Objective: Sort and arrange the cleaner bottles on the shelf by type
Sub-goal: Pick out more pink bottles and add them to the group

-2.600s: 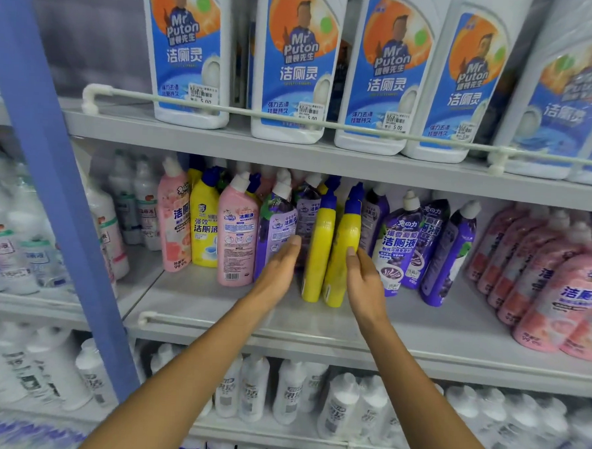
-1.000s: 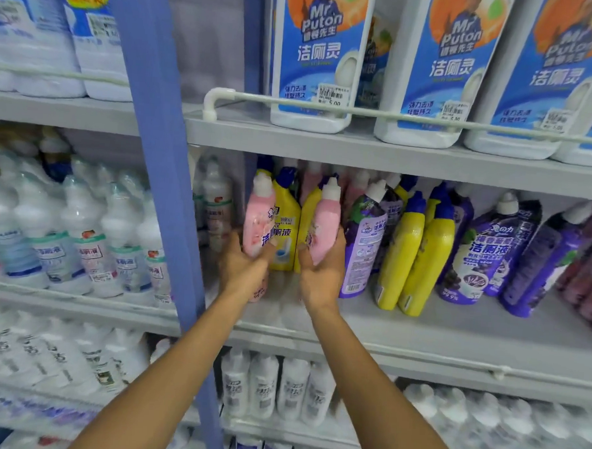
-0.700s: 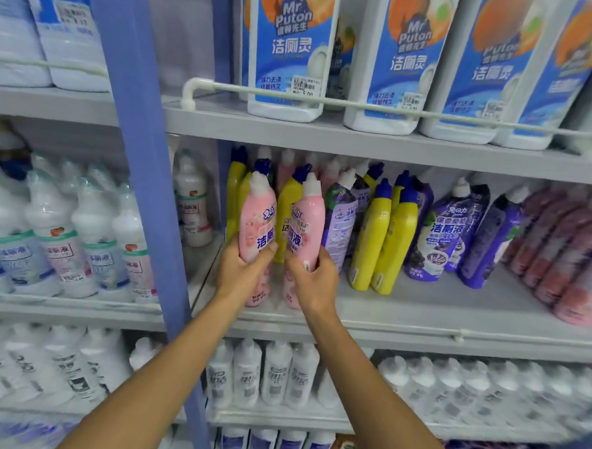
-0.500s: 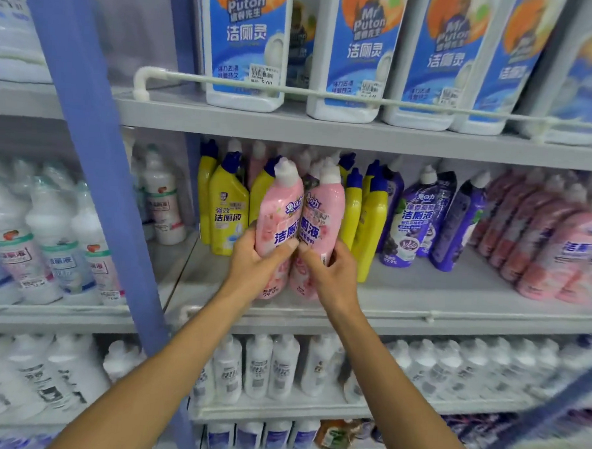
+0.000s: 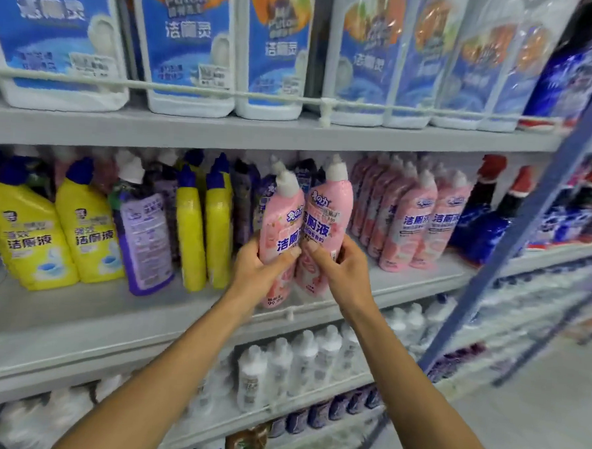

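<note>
The left pink bottle (image 5: 283, 220) and the right pink bottle (image 5: 331, 212) are held upright and touching, just in front of the middle shelf (image 5: 77, 309). The left hand (image 5: 257, 274) has its grip wrapped round the lower body of the first. The right hand (image 5: 343, 275) has its grip clamped on the second. At 3 o'clock of the pair stands a row of pink bottles (image 5: 415, 220). At 9 o'clock are yellow bottles (image 5: 197, 239) and a purple bottle (image 5: 144, 240). Blue-labelled jugs (image 5: 190, 47) stand at 12 o'clock and white bottles (image 5: 301, 362) at 6 o'clock.
</note>
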The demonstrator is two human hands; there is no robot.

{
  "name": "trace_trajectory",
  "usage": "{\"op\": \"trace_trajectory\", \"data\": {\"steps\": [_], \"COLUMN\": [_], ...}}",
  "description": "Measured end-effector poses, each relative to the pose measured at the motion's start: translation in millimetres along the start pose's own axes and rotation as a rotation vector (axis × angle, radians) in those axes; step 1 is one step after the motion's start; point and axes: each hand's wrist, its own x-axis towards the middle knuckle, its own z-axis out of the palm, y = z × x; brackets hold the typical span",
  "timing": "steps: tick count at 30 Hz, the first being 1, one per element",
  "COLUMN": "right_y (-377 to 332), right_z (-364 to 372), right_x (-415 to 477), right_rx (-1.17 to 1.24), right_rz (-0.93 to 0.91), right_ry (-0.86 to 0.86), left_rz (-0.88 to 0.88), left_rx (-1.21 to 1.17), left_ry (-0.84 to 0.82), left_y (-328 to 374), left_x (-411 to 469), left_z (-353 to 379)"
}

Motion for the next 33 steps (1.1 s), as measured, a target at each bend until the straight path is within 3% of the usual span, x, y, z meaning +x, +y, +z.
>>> {"op": "trace_trajectory", "data": {"steps": [4, 11, 17, 21, 27, 30, 33], "right_y": [19.7, 70.0, 82.6, 81.1, 75.0, 69.5, 72.0], "right_z": [-64.6, -142.1, -166.6, -181.3, -205.0, -205.7, -188.9], "right_x": [29.7, 66.2, 84.1, 92.0, 90.7, 85.5, 75.7], "right_rx": [-0.032, -0.035, -0.137, -0.339, -0.277, -0.339, -0.445], "right_rz": [-0.012, 0.135, 0.163, 0.047, 0.061, 0.033, -0.045], "right_ry": [0.023, 0.003, -0.138, -0.127, -0.186, -0.143, 0.057], "left_rz": [-0.007, -0.042, -0.12, -0.155, -0.182, -0.165, -0.09], "left_rx": [0.051, 0.08, 0.039, 0.046, 0.087, 0.099, 0.153], "left_ry": [-0.004, 0.059, 0.063, 0.036, -0.048, -0.055, 0.004], "left_y": [-21.9, -50.2, -62.9, -61.5, -66.7, -72.4, -76.4], "left_x": [26.5, 58.3, 68.2, 69.5, 75.7, 81.5, 85.3], "left_z": [61.4, 131.2, 143.7, 139.6, 134.2, 137.6, 146.6]}}
